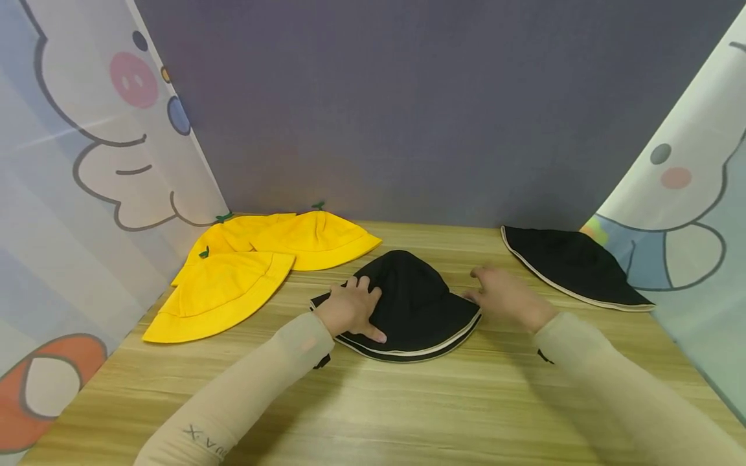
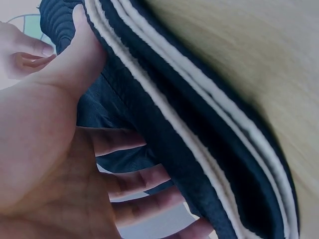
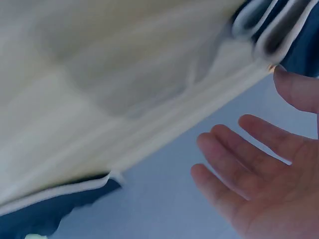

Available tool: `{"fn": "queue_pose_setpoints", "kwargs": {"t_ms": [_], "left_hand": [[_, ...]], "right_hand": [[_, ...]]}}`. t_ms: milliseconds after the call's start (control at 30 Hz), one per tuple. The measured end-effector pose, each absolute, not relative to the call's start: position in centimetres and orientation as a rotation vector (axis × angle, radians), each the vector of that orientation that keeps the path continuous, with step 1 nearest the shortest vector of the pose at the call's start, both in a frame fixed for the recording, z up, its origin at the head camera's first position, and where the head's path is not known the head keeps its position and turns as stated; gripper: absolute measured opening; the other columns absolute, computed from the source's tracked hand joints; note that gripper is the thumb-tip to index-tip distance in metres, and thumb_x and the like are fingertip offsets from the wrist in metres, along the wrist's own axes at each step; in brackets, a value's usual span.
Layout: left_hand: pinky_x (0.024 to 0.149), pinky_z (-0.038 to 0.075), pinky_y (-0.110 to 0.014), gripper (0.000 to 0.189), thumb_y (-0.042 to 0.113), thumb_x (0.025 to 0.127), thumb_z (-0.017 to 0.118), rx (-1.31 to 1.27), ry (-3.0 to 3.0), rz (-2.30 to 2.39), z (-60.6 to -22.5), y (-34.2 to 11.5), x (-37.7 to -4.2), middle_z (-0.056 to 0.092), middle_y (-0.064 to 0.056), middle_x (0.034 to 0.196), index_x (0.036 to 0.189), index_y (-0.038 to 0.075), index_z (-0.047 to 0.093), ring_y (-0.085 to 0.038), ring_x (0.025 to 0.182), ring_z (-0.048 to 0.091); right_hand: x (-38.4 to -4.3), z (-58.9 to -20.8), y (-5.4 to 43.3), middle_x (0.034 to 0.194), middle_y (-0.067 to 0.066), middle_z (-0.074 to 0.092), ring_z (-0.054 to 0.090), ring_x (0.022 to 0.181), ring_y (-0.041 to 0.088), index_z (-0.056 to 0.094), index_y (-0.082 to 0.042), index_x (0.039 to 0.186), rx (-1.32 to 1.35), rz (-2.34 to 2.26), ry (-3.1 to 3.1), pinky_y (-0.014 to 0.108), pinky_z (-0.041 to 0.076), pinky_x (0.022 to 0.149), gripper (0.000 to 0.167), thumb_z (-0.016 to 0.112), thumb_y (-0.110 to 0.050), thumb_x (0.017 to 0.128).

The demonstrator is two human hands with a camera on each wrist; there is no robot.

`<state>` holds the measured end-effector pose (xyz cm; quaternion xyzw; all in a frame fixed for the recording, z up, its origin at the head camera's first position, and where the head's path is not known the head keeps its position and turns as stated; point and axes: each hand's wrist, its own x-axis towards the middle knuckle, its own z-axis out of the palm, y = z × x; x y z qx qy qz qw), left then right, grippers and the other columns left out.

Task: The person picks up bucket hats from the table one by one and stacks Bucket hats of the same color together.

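Note:
Black bucket hats with pale brim edging (image 1: 408, 304) sit stacked in the middle of the table, crown up. My left hand (image 1: 351, 309) rests on the stack's left side, its fingers spread over the cloth. In the left wrist view, the thumb and fingers of the left hand (image 2: 55, 124) lie against the top hat, and layered brim edges (image 2: 169, 114) show a gap between them. Just right of the stack hovers my right hand (image 1: 506, 296), slightly blurred. In the right wrist view its fingers (image 3: 234, 159) are spread and hold nothing, with the thumb close to the brims.
Several yellow hats with green sprouts on top, such as the front one (image 1: 221, 294), lie at the left. Another black hat (image 1: 574, 265) lies on its own at the back right. A grey panel (image 1: 408, 116) stands behind the wooden table (image 1: 408, 414), with cartoon-printed sheets at both sides.

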<state>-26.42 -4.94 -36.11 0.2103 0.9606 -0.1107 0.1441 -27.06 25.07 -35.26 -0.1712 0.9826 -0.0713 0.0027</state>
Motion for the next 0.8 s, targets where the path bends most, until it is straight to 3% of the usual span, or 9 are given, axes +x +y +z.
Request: {"fn": "queue_pose_setpoints", "kwargs": {"t_ms": [300, 567, 800], "left_hand": [[0.102, 0.042, -0.062, 0.105, 0.075, 0.075, 0.072, 0.598, 2.775, -0.285, -35.9, -4.9, -26.6, 0.036, -0.017, 0.151, 0.158, 0.02, 0.037, -0.037, 0.139, 0.038], [0.102, 0.042, -0.061, 0.109, 0.076, 0.073, 0.072, 0.581, 2.76, -0.299, -35.8, -4.7, -26.7, 0.035, -0.016, 0.153, 0.159, 0.021, 0.034, -0.037, 0.14, 0.036], [0.101, 0.044, -0.06, 0.111, 0.077, 0.071, 0.074, 0.588, 2.76, -0.313, -36.2, -4.7, -26.9, 0.037, -0.016, 0.151, 0.159, 0.021, 0.034, -0.036, 0.137, 0.039]], "right_hand": [[-29.6, -32.0, 30.8, 0.127, 0.035, 0.054, 0.056, 0.112, 0.051, 0.047, 0.014, 0.14, -0.261, -0.125, 3.059, 0.065, 0.049, 0.084, 0.064, 0.06, -0.037, 0.102], [-31.0, -31.9, 34.7, 0.145, 0.045, 0.032, 0.035, 0.129, 0.063, 0.029, 0.018, 0.148, -0.008, -0.186, 3.032, 0.076, 0.035, 0.097, 0.082, 0.052, -0.045, 0.102], [-31.3, -31.9, 36.8, 0.145, 0.046, 0.029, 0.036, 0.126, 0.066, 0.026, 0.021, 0.148, 0.121, -0.235, 2.986, 0.075, 0.037, 0.095, 0.088, 0.05, -0.049, 0.101]]}}
